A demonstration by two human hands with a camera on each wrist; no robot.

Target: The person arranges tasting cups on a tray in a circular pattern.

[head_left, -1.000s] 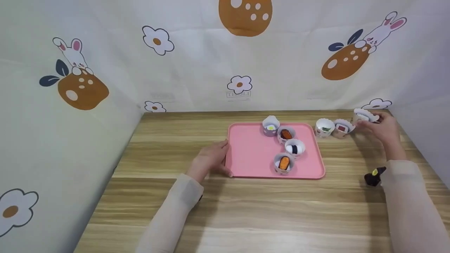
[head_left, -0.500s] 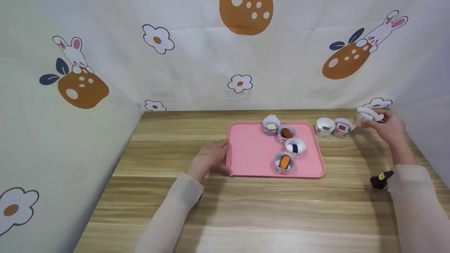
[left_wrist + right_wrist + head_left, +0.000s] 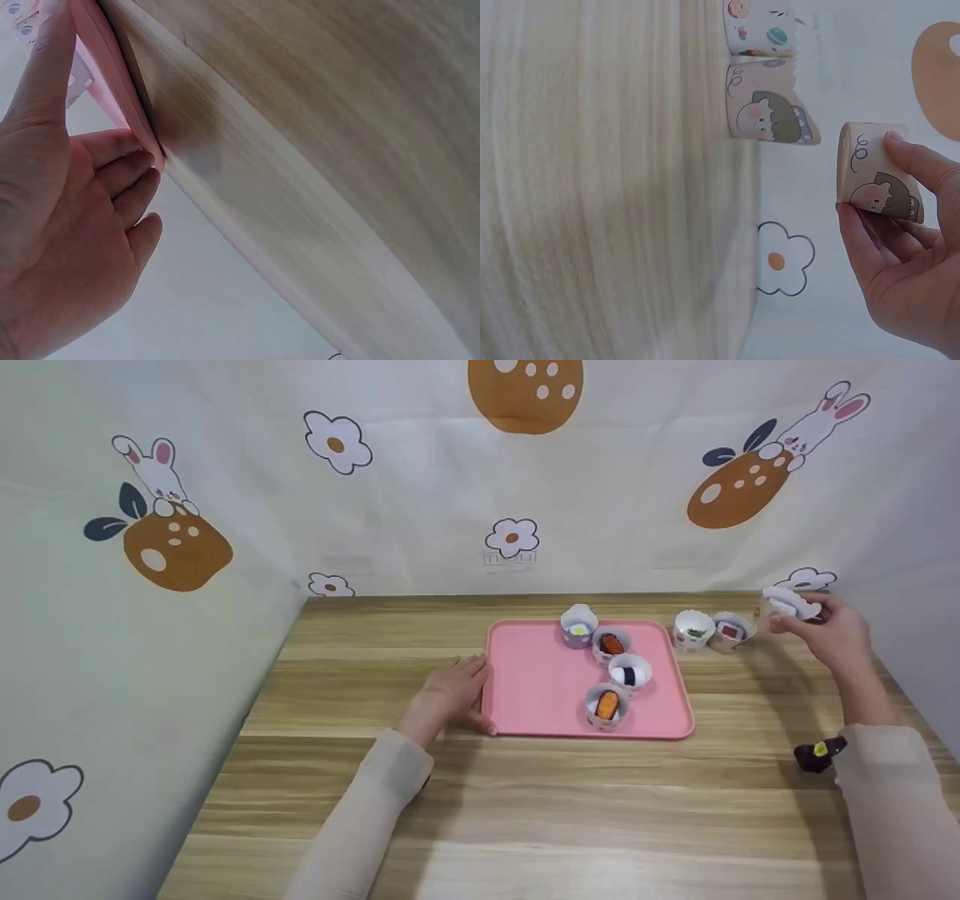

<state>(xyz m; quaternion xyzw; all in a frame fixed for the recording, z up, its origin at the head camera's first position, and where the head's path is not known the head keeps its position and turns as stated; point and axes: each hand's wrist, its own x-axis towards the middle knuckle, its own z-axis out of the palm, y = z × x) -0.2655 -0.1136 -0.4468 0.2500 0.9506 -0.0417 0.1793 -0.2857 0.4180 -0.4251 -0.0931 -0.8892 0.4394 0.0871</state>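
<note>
My right hand (image 3: pixel 841 637) pinches a paper baking cup (image 3: pixel 874 161) between thumb and fingers, raised above the wooden table. The cup bears a cartoon face, and a white piece (image 3: pixel 781 606) shows inside it. My left hand (image 3: pixel 446 694) rests against the left edge of a pink tray (image 3: pixel 529 682), its thumb at the near corner and the fingertips along the rim (image 3: pixel 131 112). Several paper cups with toy sushi stand on the tray's right half: one with a white and yellow top (image 3: pixel 576 642), one orange (image 3: pixel 607 706), one black-banded (image 3: pixel 629 676).
Between the tray and my right hand, two more paper cups stand side by side, one with a green filling (image 3: pixel 691 631) and one with a red-topped white piece (image 3: pixel 730 632). A dark device (image 3: pixel 814 757) sits beside the right sleeve. A printed curtain (image 3: pixel 420 510) hangs behind the table.
My right hand has moved the gripped paper cup slightly to the right, away from the cup with the red-topped piece. My left hand and the tray have stayed in place.
</note>
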